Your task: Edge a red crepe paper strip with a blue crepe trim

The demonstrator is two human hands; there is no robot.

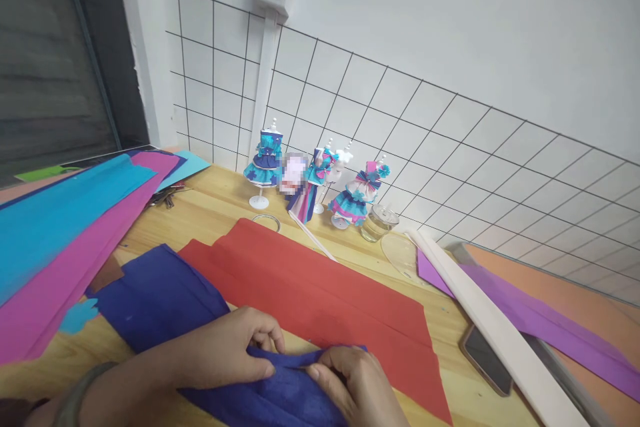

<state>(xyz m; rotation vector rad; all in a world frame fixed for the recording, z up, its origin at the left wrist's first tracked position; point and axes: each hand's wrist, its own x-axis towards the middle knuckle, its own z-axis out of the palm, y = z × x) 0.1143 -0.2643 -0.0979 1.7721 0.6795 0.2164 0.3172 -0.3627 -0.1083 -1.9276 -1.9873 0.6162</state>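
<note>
A sheet of dark blue crepe paper (165, 293) stretches across the front of the wooden table, its near part creased and bunched under both hands. My left hand (240, 347) is closed on the paper, thumb on top and fingers curled at the far edge. Close by on the right, my right hand (353, 380) pinches the same sheet between thumb and bent fingers, where a small fold or slit shows. Just beyond the hands lies a flat red sheet of paper (320, 280), partly covered by the blue one.
Long blue (65, 213) and magenta paper (100, 253) pile up at the left. Small dress forms in paper dresses (265, 167) stand at the back beside a glass jar (379, 223). At right lie a cream paper roll (495, 327), purple paper (550, 323) and a phone (485, 359).
</note>
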